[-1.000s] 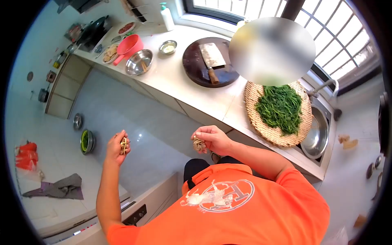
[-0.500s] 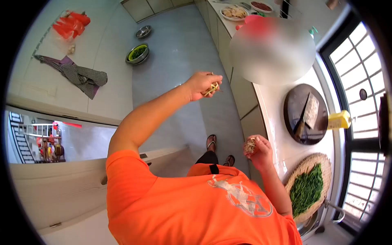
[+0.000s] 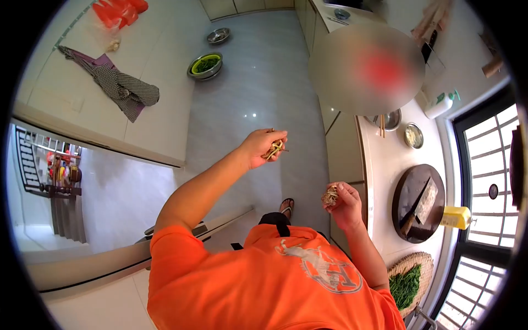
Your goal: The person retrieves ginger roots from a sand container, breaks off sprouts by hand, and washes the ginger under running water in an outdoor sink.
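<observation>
From my remote seat I see both bare hands out in front of the orange shirt [image 3: 275, 275]. The left hand [image 3: 258, 147], near the centre of the frame, has its fingers curled around a small bundle of yellowish stalks [image 3: 275, 149] above the grey floor [image 3: 253, 88]. The right hand [image 3: 348, 207], lower and to the right, grips a pale brown stringy clump [image 3: 330, 196] by its fingertips, just beside the edge of the worktop [image 3: 379, 159]. The hands are apart.

On the worktop at right I have a dark round board [image 3: 405, 184] with a cleaver [image 3: 426, 204] lying on it. A yellow container [image 3: 456, 218] is beside the board, towards the window [image 3: 489, 165]. Below, at lower right, a woven tray [image 3: 425, 263] holds green leaves [image 3: 404, 287]. Above the board are a small metal bowl [image 3: 413, 136] and a larger one with chopsticks [image 3: 382, 126]; a blurred oval hides the area past them. At upper left, two metal vessels stand on the floor, the nearer with a green basket [image 3: 205, 65] inside.
</observation>
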Demonstrator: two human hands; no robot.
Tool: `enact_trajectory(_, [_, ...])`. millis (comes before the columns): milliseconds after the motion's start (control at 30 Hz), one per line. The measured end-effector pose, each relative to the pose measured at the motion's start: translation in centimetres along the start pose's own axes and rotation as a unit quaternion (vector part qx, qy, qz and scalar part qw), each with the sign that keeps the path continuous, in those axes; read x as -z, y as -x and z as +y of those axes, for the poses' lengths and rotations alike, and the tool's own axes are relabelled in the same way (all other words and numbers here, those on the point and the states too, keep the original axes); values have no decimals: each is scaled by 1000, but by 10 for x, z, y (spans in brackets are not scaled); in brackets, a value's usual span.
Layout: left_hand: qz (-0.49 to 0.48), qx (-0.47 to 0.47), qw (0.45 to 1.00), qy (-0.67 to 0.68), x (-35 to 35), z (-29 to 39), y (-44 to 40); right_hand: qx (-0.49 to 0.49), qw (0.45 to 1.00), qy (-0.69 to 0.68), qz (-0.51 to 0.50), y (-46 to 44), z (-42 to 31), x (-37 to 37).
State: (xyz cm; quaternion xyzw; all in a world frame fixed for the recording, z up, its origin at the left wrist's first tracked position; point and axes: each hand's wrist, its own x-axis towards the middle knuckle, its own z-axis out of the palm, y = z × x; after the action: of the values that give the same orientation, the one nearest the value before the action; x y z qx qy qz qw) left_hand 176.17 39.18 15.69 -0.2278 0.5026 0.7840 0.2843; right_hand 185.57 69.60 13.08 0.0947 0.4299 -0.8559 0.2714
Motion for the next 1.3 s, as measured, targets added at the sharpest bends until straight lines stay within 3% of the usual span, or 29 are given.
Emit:
enact_trajectory(600, [62,-64,992,88,4,-4,21,-53,993,35,-100,-74,-29,-30])
enact_trajectory(733, [95,-168,970,148,15,-17,17,-62,987,43,-145,-89,-22,-20])
enact_trajectory(800, [130,-244,941,193,-3,-15,45,-73,973,47,-214,-104,-21,-20])
enact_trajectory(833, [123,-267,930,222,-13,-28,60,-85,986,45,-133,-104,-18,-26])
enact_trajectory(1000, [212,-261,895,293,-7,-136,81,-160,956,100,-224,-119,-3,-48])
enact_trajectory(1300, [375,-234,805,396,-39,-297,194,-283,856,214,-376,-113,53,-113])
